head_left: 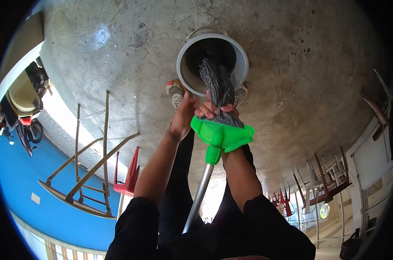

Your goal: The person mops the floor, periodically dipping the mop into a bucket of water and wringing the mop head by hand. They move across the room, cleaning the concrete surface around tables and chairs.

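A mop with a bright green plastic head (pixel 222 132) and a metal handle (pixel 199 197) slants from my body toward a bucket. Its wet grey strands (pixel 214 82) hang down over the rim into the pale bucket (pixel 182 65), which has dark water inside. My right hand (pixel 211 109) is wrapped round the strands just beyond the green head, with part of the hand hidden beneath them. Beside the strands on the left, my left hand (pixel 184 113) has its fingers apart and holds nothing.
The bucket stands on a stained concrete floor (pixel 131 52), right by my shoes (pixel 175 93). To the left are an upturned-looking table (pixel 88 160), a red stool (pixel 129 177) and a parked motorbike (pixel 29 130). More chairs (pixel 322 186) and a bench line the right side.
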The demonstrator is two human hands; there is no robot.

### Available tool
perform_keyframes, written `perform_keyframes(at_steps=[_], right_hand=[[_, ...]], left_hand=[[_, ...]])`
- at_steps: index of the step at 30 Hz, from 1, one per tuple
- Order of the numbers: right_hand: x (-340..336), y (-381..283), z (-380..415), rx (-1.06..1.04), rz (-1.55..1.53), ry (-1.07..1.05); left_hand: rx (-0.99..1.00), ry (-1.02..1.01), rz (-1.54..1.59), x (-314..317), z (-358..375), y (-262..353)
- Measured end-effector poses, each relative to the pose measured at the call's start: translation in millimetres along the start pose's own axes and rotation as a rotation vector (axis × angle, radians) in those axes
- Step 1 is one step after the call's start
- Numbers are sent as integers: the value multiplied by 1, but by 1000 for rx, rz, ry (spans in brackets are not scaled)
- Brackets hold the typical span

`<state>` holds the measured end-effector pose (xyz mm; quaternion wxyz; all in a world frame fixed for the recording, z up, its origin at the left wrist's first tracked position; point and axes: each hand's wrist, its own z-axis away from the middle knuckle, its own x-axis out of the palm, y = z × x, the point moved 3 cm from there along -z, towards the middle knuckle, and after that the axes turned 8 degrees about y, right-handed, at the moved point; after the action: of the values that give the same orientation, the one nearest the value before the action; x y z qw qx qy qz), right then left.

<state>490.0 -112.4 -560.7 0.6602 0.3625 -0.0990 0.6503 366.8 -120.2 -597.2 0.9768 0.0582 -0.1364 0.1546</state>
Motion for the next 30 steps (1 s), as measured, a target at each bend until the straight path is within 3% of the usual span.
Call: perform_keyframes(at_steps=[1,4,7,11,14,15,18,21,24,30], right_hand=[[-2,0,-1,-2,-9,-34],[8,3,5,-13,-145,11],[12,7,7,0,-273,16],[10,7,11,31,-368,-11],[6,4,18,55,-342,46],[6,3,19,62,-326,58],[4,3,19,92,-149,17],[-2,-1,13,149,-77,-1],[-10,-6,15,232,31,106],[-29,-16,11,344,152,214]], left_hand=[[-120,-145,-31,10,-22,10],[-290,-284,338,48,-70,14],[-264,-330,485,64,-100,9],[-171,-220,529,77,-121,30],[12,-110,112,70,-135,46],[-122,-90,-56,61,-142,47],[626,-231,-1199,60,-149,63],[377,231,-1219,67,-150,64],[454,266,-1623,93,-147,71],[248,312,-1851,129,-132,74]])
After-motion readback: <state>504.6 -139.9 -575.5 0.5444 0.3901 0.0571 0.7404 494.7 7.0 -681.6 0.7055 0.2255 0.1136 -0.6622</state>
